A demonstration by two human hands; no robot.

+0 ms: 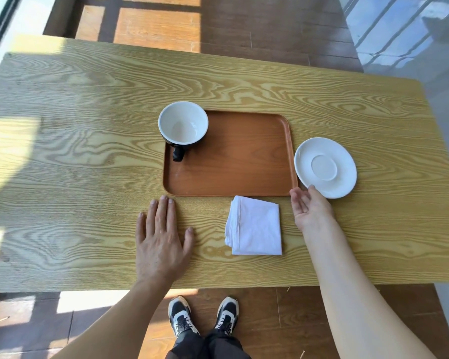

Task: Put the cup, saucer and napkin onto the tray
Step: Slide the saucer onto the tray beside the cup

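The bench (pixel 88 156) is a wide wooden top with much bare room left of and beyond the things. The tray (pixel 244 164) lies flat at its middle, most of its floor free. The saucer (pixel 325 167) sits on the bench just beside the tray's right edge, apart from it. The napkin (pixel 255 226), folded, lies just short of the tray's near rim. The cup (pixel 183 125) already stands upright in the tray's far left corner, handle toward the person.

The left hand (pixel 163 242) rests flat and spread on the bench, holding nothing. The right hand (pixel 310 207) is open, palm turned inward, fingertips at the saucer's near rim, not yet gripping.

The saucer step looks to be in hand. Next it needs a pinch on the rim, a lift over the tray's raised lip, and a short move left onto the open floor.
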